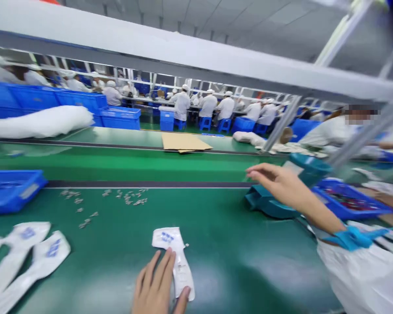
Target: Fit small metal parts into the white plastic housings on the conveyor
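At the near edge, the left hand [157, 285] lies flat, fingers spread, pressing a white pouch [175, 257] on the green desk [236, 257]. More pouches [26, 257] lie near left. Farther right, the right hand [275, 181] hovers released over a teal holder [268, 203]. A blue bin [9, 189] sits far left.

A white sealed pouch [173, 261] with blue printing near its far end lies flat on the green table [236, 253], angled slightly, near the table's front edge. Its near end sits under resting fingertips.
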Motion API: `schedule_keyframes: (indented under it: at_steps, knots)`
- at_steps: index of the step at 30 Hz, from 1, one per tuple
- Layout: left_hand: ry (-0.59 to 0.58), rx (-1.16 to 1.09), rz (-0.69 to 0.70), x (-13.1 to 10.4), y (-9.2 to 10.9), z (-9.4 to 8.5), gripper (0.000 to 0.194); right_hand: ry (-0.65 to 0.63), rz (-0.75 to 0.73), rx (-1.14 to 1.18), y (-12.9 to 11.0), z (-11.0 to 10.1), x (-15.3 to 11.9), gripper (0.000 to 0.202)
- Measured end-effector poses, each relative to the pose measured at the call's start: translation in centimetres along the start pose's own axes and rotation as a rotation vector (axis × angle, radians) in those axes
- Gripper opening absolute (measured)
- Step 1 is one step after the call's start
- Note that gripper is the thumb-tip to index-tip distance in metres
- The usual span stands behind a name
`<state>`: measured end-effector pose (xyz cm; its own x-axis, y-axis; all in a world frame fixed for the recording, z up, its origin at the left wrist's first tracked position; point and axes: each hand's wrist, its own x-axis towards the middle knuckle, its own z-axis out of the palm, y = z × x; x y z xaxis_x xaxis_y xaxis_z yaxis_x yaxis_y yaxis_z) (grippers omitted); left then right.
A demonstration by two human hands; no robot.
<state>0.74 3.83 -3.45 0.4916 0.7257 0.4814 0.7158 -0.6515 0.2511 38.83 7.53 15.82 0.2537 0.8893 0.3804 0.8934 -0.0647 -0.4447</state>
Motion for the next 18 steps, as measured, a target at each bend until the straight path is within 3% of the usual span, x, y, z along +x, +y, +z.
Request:
schedule_keyframes:
  at_steps: [2, 4, 7, 9, 13, 18]
  knots:
    - [-0.038, 0.017, 0.034, 0.0, 0.1, -0.4, 0.062, -0.259, -0.166, 0.122, -3.0, 5.5, 0.3, 0.025]
    - [-0.065, 0.035, 0.021, 0.1, 0.3, -0.7, 0.064, -0.410, -0.317, 0.167, -6.0, 11.1, 1.1, 0.027]
    - [-0.069, 0.029, -0.024, -0.1, 0.6, -0.8, 0.065, -0.450, -0.404, 0.174, -10.0, 18.4, 2.9, 0.032]
    - [-0.063, -0.006, -0.037, -0.2, 0.9, -0.7, 0.064, -0.442, -0.439, 0.154, -12.2, 22.0, 4.3, 0.035]
    - [-0.078, -0.080, -0.107, -0.4, 1.1, -0.4, 0.064, -0.473, -0.526, 0.086, -15.3, 26.2, 6.3, 0.032]
    - [-0.257, -0.161, -0.139, -0.2, 0.7, -1.0, 0.070, -0.534, -0.545, -0.017, -16.4, 27.5, 6.7, 0.020]
